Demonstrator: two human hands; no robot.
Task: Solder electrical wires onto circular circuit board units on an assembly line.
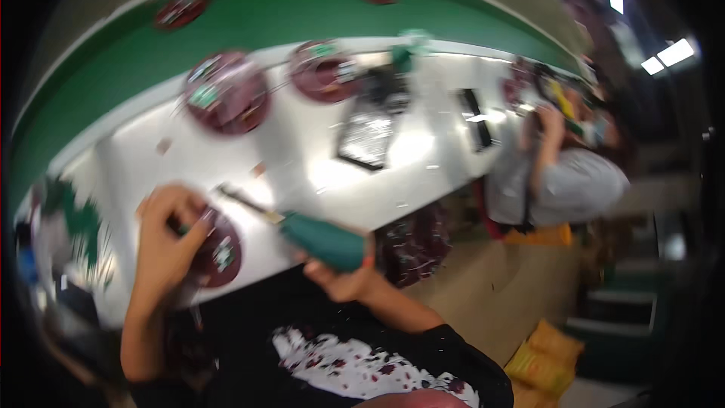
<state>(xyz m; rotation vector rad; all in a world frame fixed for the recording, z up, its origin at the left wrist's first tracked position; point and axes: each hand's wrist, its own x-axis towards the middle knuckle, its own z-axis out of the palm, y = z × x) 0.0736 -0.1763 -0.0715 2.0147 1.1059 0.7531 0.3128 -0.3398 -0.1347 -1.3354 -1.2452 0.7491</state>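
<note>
Left hand (168, 238) pressed down on a dark red round disc (217, 251) at the white tabletop (302, 159) near edge. Right hand (343, 276) wrapped around a teal-handled screwdriver (321, 240), tip toward the disc. More blurry red discs (226, 92) further back.

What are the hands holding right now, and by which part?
The right hand grips a teal-handled screwdriver by its handle. The left hand presses on the dark red round board, at its left edge.

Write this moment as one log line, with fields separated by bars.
left hand: on round dark red board | right hand: grips teal screwdriver | surface: white workbench
</note>
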